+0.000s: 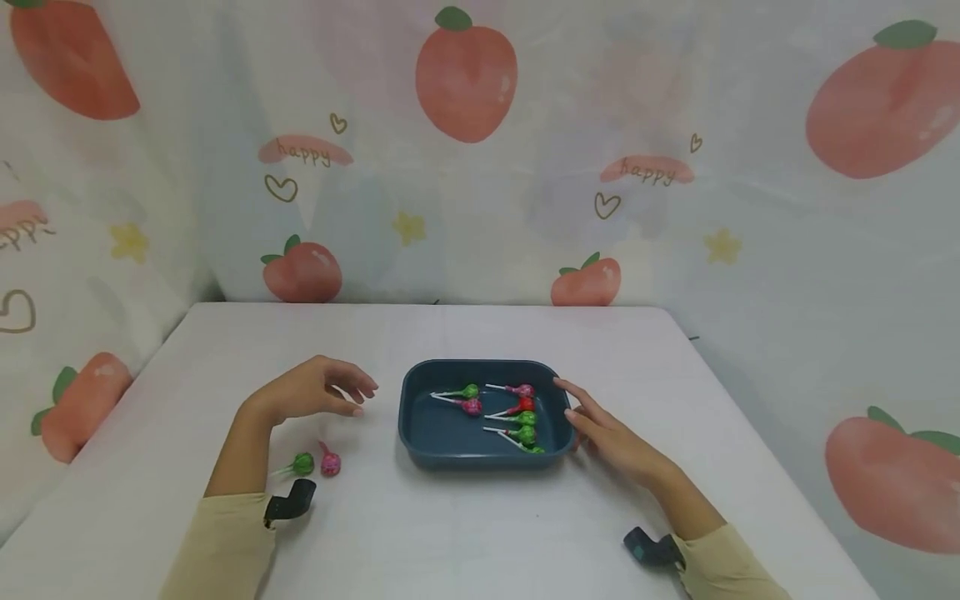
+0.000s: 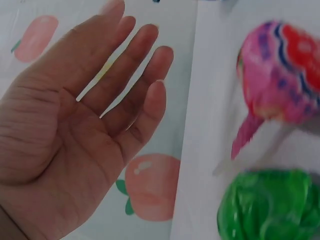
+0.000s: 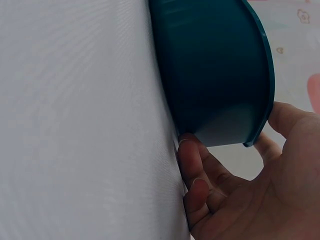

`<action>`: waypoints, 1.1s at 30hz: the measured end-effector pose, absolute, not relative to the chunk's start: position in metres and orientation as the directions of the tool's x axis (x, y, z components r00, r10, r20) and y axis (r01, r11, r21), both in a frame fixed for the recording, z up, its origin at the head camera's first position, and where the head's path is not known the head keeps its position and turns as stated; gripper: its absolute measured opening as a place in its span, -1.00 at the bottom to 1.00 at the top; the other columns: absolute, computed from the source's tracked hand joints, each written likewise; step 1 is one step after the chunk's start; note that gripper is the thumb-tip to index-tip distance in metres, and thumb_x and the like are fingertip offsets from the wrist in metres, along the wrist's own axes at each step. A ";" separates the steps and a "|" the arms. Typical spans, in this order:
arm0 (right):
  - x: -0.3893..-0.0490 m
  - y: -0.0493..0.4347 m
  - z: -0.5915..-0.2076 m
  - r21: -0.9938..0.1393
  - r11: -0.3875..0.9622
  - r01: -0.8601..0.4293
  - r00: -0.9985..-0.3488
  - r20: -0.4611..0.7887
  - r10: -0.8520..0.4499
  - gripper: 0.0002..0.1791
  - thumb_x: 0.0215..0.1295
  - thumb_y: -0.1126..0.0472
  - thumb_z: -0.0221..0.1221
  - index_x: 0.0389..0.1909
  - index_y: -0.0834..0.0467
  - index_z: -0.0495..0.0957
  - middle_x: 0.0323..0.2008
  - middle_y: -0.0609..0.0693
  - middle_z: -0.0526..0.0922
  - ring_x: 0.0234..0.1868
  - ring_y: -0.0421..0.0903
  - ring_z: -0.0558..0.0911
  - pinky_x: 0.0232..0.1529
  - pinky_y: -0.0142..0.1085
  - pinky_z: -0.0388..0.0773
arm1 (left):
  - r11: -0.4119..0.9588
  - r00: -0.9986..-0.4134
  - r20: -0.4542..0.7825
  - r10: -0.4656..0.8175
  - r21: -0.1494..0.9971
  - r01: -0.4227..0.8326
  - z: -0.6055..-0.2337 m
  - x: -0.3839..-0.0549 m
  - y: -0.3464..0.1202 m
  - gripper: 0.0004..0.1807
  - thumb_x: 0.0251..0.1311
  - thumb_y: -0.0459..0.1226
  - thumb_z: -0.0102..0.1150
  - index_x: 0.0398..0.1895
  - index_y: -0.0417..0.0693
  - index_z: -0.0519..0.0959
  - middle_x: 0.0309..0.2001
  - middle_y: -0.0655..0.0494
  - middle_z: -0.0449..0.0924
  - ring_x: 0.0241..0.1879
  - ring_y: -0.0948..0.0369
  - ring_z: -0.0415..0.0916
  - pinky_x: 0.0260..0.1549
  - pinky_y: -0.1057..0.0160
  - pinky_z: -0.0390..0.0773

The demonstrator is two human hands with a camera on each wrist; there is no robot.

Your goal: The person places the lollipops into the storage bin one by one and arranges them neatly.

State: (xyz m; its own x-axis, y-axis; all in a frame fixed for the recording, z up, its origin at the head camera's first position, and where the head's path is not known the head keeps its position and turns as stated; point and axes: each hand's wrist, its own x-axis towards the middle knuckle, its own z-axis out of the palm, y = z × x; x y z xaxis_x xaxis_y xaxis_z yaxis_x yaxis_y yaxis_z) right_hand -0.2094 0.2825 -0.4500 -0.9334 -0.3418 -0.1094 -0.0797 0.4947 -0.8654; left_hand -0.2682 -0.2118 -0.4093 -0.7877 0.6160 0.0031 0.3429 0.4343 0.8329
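Observation:
My left hand (image 1: 324,390) hovers over the table left of a dark blue tray (image 1: 480,460), its fingers loosely bent with nothing in them. The palm faces the left wrist camera, empty. Below that hand on the table lie a green lollipop (image 1: 303,464) and a pink lollipop (image 1: 330,465), both large in the left wrist view. My right hand (image 1: 611,433) holds the tray's right end, thumb and a finger at the rim, other fingers curled low against its outer wall (image 3: 215,75). Inside, a green lollipop (image 1: 470,391) and a pink lollipop (image 1: 472,407) lie left of a column.
That column at the tray's right has a pink lollipop (image 1: 524,390), a red lollipop (image 1: 527,404) and several green lollipops (image 1: 527,434), sticks pointing left. A white table (image 1: 450,533) carries everything. Behind it hangs a peach-printed curtain (image 1: 480,208).

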 end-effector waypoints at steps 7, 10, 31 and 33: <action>-0.208 0.284 -0.452 -0.868 0.488 -0.092 -0.929 -0.101 -0.355 -0.39 0.68 -0.10 -0.11 0.64 -0.29 0.01 -0.25 0.15 0.52 -0.17 0.11 0.51 -0.16 -0.15 0.41 | 0.478 -0.792 -0.112 0.600 0.844 0.242 -0.418 -0.264 -0.235 -0.65 0.27 -0.31 0.42 0.11 -0.17 0.69 0.03 -0.09 0.70 -0.02 0.06 0.65 0.03 0.13 0.55; -0.208 0.285 -0.453 -0.869 0.485 -0.095 -0.929 -0.097 -0.356 -0.40 0.68 -0.09 -0.11 0.64 -0.28 0.02 -0.25 0.17 0.53 -0.19 0.12 0.50 -0.17 -0.16 0.41 | 0.505 -0.795 -0.163 0.585 0.839 0.200 -0.421 -0.262 -0.242 -0.67 0.26 -0.27 0.43 0.07 -0.14 0.71 0.02 -0.05 0.71 -0.02 0.07 0.65 0.11 0.01 0.47; -0.210 0.284 -0.454 -0.864 0.490 -0.110 -0.928 -0.087 -0.363 -0.41 0.69 -0.09 -0.11 0.63 -0.29 0.03 -0.27 0.18 0.54 -0.19 0.13 0.52 -0.17 -0.16 0.41 | 0.447 -0.670 -0.208 0.713 0.870 0.206 -0.437 -0.256 -0.243 -0.75 0.12 -0.37 0.52 -0.10 -0.10 0.79 -0.14 -0.08 0.73 -0.08 -0.06 0.62 -0.15 0.14 0.62; -0.211 0.285 -0.453 -0.864 0.491 -0.112 -0.928 -0.086 -0.364 -0.41 0.69 -0.09 -0.11 0.63 -0.29 0.03 -0.27 0.17 0.54 -0.19 0.13 0.52 -0.17 -0.16 0.42 | 0.447 -0.660 -0.212 0.721 0.870 0.209 -0.438 -0.255 -0.241 -0.76 0.11 -0.35 0.55 -0.12 -0.09 0.80 -0.16 -0.06 0.74 -0.10 -0.03 0.62 -0.17 0.15 0.63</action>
State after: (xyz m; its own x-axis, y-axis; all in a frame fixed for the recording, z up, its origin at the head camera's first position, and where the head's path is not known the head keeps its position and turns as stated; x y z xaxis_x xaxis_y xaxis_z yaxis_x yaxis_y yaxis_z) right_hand -0.2106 0.2846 -0.4534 -0.9275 -0.3637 -0.0857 -0.1125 0.4905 -0.8641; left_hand -0.2552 -0.2406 -0.4375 -0.6599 0.7209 -0.2117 0.2088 0.4466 0.8700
